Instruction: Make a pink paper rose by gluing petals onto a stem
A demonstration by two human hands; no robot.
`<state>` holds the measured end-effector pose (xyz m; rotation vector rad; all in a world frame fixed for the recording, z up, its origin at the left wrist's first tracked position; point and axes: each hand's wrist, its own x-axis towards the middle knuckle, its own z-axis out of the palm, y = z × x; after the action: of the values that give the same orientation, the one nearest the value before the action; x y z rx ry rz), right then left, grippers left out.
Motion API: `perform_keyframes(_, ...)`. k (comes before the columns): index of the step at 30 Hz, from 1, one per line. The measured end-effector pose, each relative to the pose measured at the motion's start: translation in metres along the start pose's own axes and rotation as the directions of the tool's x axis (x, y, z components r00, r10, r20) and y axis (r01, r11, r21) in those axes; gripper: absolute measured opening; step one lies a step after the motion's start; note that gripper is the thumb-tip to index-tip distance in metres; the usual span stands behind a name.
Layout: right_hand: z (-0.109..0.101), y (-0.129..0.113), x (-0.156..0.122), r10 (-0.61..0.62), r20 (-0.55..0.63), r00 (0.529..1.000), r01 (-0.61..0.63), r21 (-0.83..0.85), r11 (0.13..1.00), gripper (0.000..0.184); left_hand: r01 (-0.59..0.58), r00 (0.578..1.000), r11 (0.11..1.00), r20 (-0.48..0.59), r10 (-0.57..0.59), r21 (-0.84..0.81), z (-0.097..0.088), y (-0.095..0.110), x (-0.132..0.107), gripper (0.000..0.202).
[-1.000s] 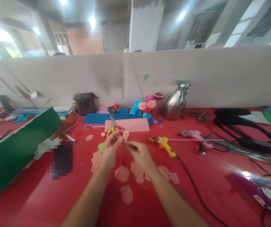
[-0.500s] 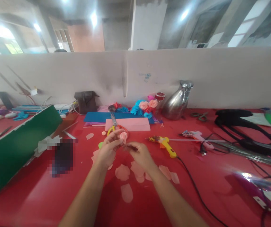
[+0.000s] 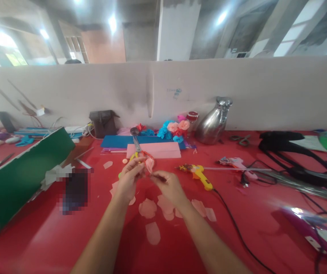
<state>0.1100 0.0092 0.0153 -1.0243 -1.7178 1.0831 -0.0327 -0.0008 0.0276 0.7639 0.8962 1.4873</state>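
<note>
My left hand [image 3: 130, 177] is closed in a pinch on a small pink paper petal bud [image 3: 149, 164] held above the red table [image 3: 51, 236]. My right hand [image 3: 169, 186] is closed on a thin dark stem [image 3: 158, 176] that runs up to the bud. Several loose pink paper petals [image 3: 153, 232] lie on the table beneath and in front of both hands. Scissors with yellow and red handles [image 3: 137, 149] lie just beyond my fingers.
A yellow glue gun [image 3: 200, 173] with a black cord lies to the right. Pink and blue paper sheets [image 3: 163, 150], paper flowers [image 3: 176, 128] and a steel jug [image 3: 213, 121] stand by the white partition. A green board [image 3: 17, 179] leans at left; black straps [image 3: 289, 150] lie at right.
My left hand shifted slightly left and its fingers closed tighter around the pink bud. The right hand has barely moved.
</note>
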Motion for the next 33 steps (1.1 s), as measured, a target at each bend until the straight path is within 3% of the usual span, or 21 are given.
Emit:
perform_keyframes(3,0.000,0.000,0.000,-0.001,0.005,1.000,0.001,0.009,1.000,0.016,-0.005,1.000,0.999,-0.005,0.005,0.036,0.000,-0.001,-0.001,0.028)
perform_keyframes(8,0.000,0.001,-0.001,-0.003,-0.015,1.000,0.003,-0.006,1.000,0.017,0.030,0.999,0.996,0.045,-0.026,-0.089,-0.004,-0.001,0.002,0.035)
perform_keyframes(11,0.000,0.001,-0.001,-0.001,-0.016,1.000,0.001,0.012,1.000,0.017,0.047,0.999,0.999,-0.008,-0.047,-0.011,-0.007,-0.007,0.005,0.031)
perform_keyframes(15,-0.001,0.002,0.000,-0.005,-0.003,1.000,0.005,0.018,1.000,0.018,0.109,0.994,0.991,0.019,-0.111,0.083,-0.008,-0.015,0.005,0.019)
perform_keyframes(25,-0.003,0.001,0.000,-0.015,-0.011,1.000,0.015,-0.009,1.000,0.017,-0.058,0.995,0.974,0.098,0.037,0.220,0.000,-0.010,0.000,0.014)
perform_keyframes(33,-0.002,0.003,0.001,0.011,0.009,1.000,-0.012,0.082,0.997,0.021,-0.161,0.981,0.941,0.153,0.120,0.297,0.004,-0.013,-0.003,0.014)
